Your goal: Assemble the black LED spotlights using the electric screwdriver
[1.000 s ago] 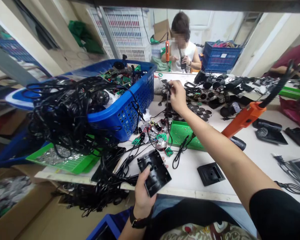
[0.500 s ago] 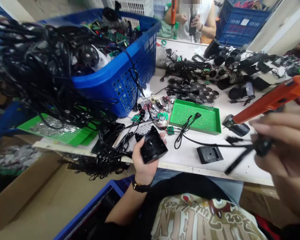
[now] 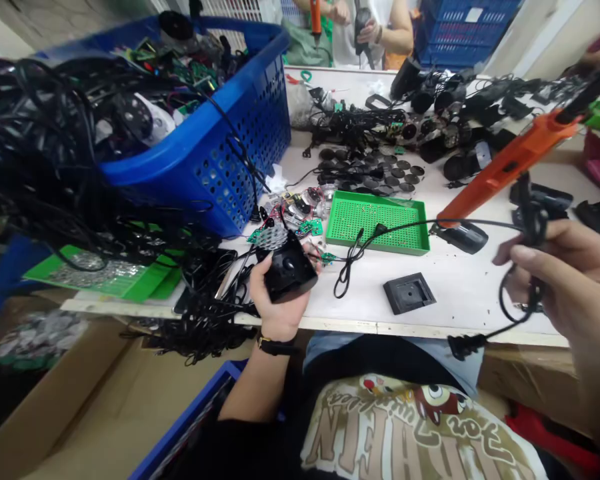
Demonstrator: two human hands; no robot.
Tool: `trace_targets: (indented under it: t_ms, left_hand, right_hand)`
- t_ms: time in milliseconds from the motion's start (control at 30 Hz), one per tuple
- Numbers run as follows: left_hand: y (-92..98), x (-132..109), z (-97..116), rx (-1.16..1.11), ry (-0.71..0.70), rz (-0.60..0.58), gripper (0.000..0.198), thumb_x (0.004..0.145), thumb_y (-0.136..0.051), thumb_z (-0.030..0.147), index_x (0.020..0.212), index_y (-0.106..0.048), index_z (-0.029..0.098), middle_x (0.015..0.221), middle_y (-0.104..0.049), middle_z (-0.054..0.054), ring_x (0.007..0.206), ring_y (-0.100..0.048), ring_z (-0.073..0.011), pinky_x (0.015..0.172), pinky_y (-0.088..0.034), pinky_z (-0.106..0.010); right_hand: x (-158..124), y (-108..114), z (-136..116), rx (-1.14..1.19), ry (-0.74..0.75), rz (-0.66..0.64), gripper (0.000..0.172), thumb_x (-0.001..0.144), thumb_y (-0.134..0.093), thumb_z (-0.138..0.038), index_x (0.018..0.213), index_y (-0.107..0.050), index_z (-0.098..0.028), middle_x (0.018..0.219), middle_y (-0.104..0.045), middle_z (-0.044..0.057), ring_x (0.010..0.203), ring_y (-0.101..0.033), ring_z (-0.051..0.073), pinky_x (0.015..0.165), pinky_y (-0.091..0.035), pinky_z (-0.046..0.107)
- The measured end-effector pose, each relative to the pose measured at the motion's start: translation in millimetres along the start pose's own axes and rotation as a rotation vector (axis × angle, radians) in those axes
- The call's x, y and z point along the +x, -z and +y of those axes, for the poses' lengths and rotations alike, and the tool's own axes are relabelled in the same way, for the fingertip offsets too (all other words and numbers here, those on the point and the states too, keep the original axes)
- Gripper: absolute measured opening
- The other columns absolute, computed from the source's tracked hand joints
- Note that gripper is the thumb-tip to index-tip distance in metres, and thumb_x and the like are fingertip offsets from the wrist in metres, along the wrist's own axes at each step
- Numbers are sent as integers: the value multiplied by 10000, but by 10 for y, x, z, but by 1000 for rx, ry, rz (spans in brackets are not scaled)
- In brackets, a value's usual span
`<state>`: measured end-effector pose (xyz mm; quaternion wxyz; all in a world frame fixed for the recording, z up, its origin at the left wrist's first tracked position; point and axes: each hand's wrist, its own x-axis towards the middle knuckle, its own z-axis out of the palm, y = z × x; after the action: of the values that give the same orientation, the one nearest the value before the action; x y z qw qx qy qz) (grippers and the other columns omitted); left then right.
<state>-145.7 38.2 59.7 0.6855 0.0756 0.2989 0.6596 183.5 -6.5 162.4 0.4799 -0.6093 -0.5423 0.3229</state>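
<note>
Black housing (image 3: 291,272) sits lower centre, gripped in the left hand's (image 3: 279,310) fingers. Across the green tray (image 3: 380,244) runs a cord (image 3: 533,220), a plug (image 3: 466,347) dangling lower right. And the right hand (image 3: 575,267), upper middle a second ago, is now far right, fingers pinching that cord: both pieces in hand, well apart.

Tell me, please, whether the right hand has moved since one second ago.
Yes: from beyond the green tray, the right hand has moved rightward and nearer.
</note>
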Motion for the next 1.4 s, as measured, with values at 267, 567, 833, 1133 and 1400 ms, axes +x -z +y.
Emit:
trace_targets:
  t_ms: [267,567,833,1133,1400]
  left_hand:
    - [91,-109,40,29,-109,60,338,780,-719,424,997,-737,165,981,-762,-89,867,-678,-221,778,-585,-308]
    - [153,-117,56,188,-99,161,371,747,-749,386,1002,-771,118,977,-804,-131,896,-756,-259,841,-631,-378]
    - [147,-92,-29,293,65,65,322,727,-769,328,981,-784,131,989,-824,-117,1081,-769,-331,971,-629,-459]
    - [150,-131,66,347,89,39,365,763,-730,385,1013,-779,123,1020,-823,-136,1117,-762,-357,996,-627,-501]
    - [127,-132,32,455,150,-58,370,725,-795,367,992,-757,114,969,-815,-148,1062,-778,-381,918,-648,-495]
  right_hand:
    - [521,-696,-244,396,11,-219,217,849,-797,-292,900,-597,-222,991,-824,60,498,-639,114,422,-547,255]
    - [885,-974,-476,551,148,-28,147,899,-686,-197,822,-562,-211,1015,-836,72,397,-528,68,379,-412,247]
    - [565,-560,-301,171,177,-233,261,757,-850,-330,884,-642,-238,798,-777,2,467,-564,104,361,-392,243]
    - [274,-214,-24,-611,210,-713,360,978,-575,-578,823,-565,-253,534,-521,-66,461,-464,124,491,-339,296]
    - [375,-411,-164,-312,267,-404,257,937,-673,-482,798,-676,-266,585,-532,-32,516,-449,148,513,-314,289]
